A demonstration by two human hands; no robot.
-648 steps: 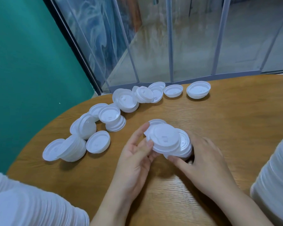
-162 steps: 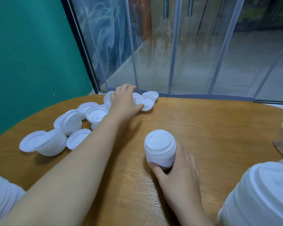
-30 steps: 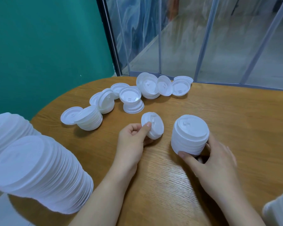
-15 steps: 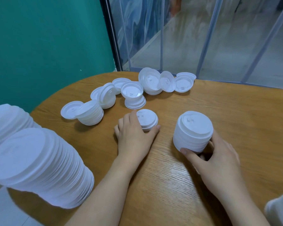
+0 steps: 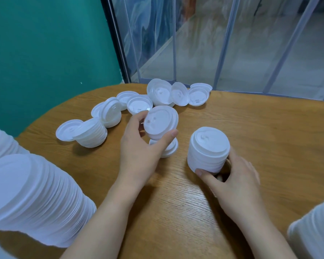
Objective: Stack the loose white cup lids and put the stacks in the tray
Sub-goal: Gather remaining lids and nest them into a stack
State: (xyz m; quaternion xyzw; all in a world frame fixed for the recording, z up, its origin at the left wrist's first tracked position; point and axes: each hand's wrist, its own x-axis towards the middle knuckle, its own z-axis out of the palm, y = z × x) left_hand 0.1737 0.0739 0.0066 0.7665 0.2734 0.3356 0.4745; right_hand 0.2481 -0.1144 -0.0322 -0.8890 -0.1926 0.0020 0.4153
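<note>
My left hand point(image 5: 138, 150) holds a few white lids point(image 5: 160, 123) tilted above the table, thumb on the near edge and fingers behind. Under them a small pile of lids point(image 5: 169, 149) lies on the wood. My right hand point(image 5: 230, 182) grips the base of an upright stack of lids point(image 5: 208, 152) standing on the table, thumb in front, fingers round the back. Several loose lids point(image 5: 138, 105) and a short leaning stack point(image 5: 92, 134) lie scattered along the far left of the table. No tray is in view.
A tall leaning stack of lids point(image 5: 26, 199) fills the near left and another point(image 5: 314, 234) the near right corner. The round wooden table point(image 5: 260, 131) ends at a teal wall on the left and glass panels behind.
My left hand has lifted a few lids off the small pile and tipped them up. My right hand stays on the upright stack.
</note>
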